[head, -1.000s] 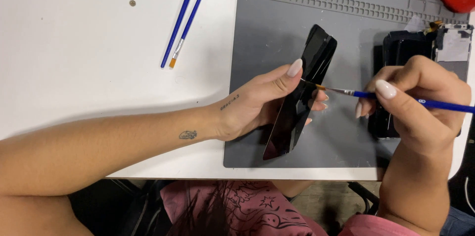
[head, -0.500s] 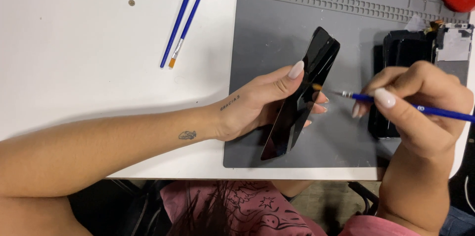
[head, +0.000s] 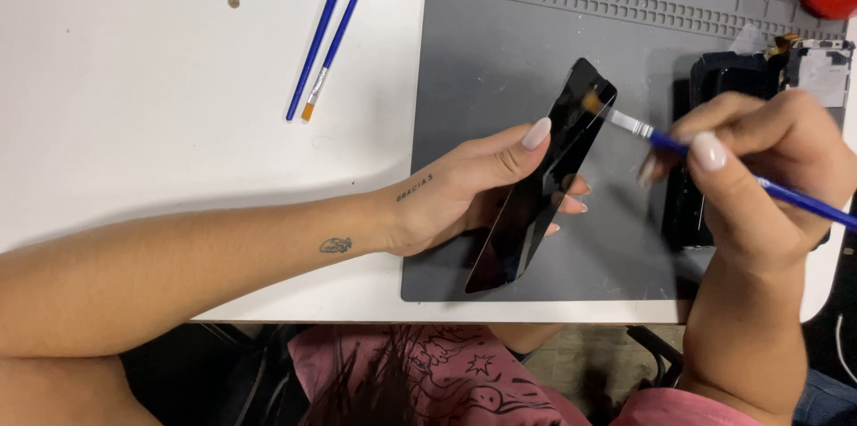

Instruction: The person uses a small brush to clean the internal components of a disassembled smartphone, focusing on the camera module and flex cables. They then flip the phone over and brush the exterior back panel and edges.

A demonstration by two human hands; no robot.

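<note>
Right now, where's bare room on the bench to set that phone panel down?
Widest bare patch: white table left of the two blue brushes. Also bare: upper grey mat between its tray grid and the black panel in the left hand. Crowded: the mat's right side, with the right hand, its brush and the disassembled phone.

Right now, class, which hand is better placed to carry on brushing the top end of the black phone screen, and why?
The right hand. It already grips the blue-handled brush, whose bristles rest at the top end of the black phone screen. The left hand is occupied holding that screen tilted above the grey mat.
</note>
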